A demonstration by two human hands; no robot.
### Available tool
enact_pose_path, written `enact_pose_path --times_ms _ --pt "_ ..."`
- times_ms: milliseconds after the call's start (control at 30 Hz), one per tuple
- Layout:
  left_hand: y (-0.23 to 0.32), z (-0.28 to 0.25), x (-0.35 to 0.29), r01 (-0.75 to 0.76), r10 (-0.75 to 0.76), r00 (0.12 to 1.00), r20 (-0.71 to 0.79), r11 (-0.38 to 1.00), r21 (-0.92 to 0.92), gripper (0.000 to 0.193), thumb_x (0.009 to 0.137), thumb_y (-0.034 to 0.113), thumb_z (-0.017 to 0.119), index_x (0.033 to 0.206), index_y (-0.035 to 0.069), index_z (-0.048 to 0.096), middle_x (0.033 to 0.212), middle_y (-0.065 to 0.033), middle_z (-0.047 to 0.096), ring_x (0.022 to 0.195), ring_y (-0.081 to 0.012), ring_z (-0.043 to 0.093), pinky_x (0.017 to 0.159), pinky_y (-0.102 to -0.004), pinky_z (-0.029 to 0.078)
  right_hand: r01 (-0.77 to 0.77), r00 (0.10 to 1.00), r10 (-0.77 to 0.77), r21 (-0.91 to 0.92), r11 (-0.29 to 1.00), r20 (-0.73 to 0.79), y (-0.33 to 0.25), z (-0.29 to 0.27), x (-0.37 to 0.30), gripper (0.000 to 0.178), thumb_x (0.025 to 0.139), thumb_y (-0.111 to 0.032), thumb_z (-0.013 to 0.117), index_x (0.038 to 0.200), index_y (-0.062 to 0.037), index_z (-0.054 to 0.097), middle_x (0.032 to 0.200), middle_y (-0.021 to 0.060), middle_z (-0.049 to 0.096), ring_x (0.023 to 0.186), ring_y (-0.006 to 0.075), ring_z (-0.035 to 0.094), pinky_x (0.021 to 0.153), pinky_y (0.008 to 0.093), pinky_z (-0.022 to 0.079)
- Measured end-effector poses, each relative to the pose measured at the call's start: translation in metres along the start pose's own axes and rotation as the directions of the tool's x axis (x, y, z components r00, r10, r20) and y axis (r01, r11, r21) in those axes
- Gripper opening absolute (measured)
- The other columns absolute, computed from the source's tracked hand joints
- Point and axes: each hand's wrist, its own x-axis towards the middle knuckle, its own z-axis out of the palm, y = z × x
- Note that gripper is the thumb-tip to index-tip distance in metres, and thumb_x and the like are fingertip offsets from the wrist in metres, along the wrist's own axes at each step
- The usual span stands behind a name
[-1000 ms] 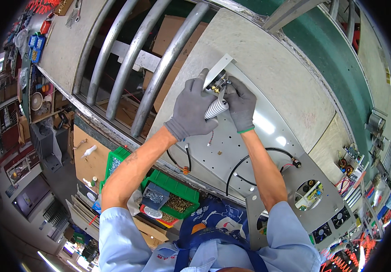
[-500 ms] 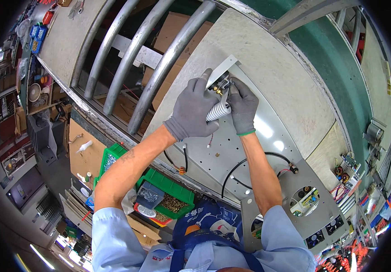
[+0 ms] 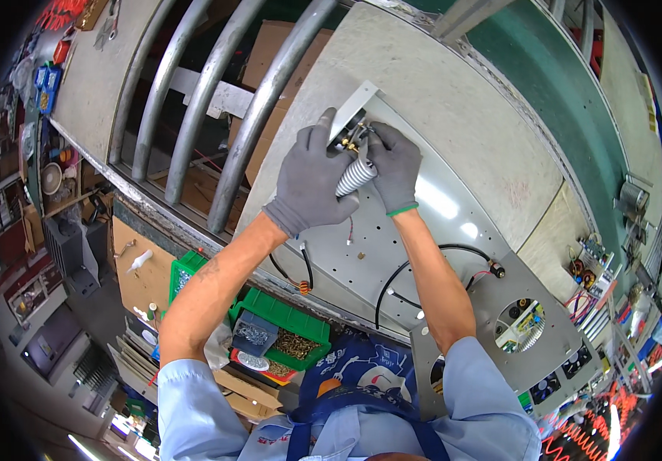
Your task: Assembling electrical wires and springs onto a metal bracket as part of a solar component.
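Observation:
My left hand [image 3: 306, 183], in a grey glove, curls beside a light-grey ribbed hose [image 3: 356, 176], its upper fingers against the raised flange [image 3: 355, 106] of a metal panel [image 3: 392, 230]. The hose lies between that hand's fingers and thumb. Right beside it, my gloved right hand [image 3: 396, 165] is closed in a pinch near small brass fittings [image 3: 351, 144] behind the flange. What its fingertips hold is hidden. The grey panel lies flat on the worktop and has several small holes.
Black cables [image 3: 404, 269] lie over the panel. To the right is a grey plate [image 3: 519, 361] with round cutouts and fans. Green bins [image 3: 288, 319] of screws stand below the bench edge. Thick metal rollers [image 3: 269, 107] are at the upper left; loose circuit boards [image 3: 588, 273] lie far right.
The whole scene has shifted slightly left in view. Both hands stay at the same flange corner; my right hand's fingers have bent a little over the fittings.

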Motion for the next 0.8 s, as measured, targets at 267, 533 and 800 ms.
enact_pose_path --times_ms 267,533,800 --pt "-0.005 -0.001 0.001 -0.055 0.055 0.998 -0.001 0.996 0.076 0.047 0.056 0.032 0.071 0.092 0.002 0.070 0.141 -0.0364 0.041 0.109 -0.0475 0.051 0.085 -0.0504 0.051 -0.267 0.962 0.219 0.410 0.872 0.162 -0.009 -0.001 -0.001 0.020 0.092 -0.006 0.063 0.107 0.0045 0.072 0.086 0.0106 0.073 0.071 0.0154 0.069 0.064 0.0290 0.055" --pt "-0.005 -0.001 0.002 -0.068 0.064 0.997 0.039 0.992 0.105 0.045 0.057 0.031 0.072 0.092 0.004 0.070 0.139 -0.0377 0.042 0.108 -0.0475 0.051 0.085 -0.0487 0.051 0.024 1.000 -0.023 0.051 0.998 -0.011 -0.003 0.010 0.001 0.024 0.090 -0.008 0.063 0.111 -0.0007 0.071 0.091 0.0134 0.073 0.077 0.0172 0.070 0.072 0.0302 0.054" --pt "-0.001 -0.001 0.005 -0.070 0.067 0.997 0.033 0.992 0.105 0.046 0.057 0.032 0.072 0.095 0.007 0.073 0.140 -0.0374 0.041 0.109 -0.0470 0.051 0.082 -0.0475 0.053 -0.096 0.995 0.088 0.403 0.910 0.039 0.013 0.011 -0.006 0.024 0.094 -0.003 0.060 0.116 0.0008 0.070 0.097 0.0063 0.073 0.078 0.0107 0.068 0.068 0.0247 0.057"
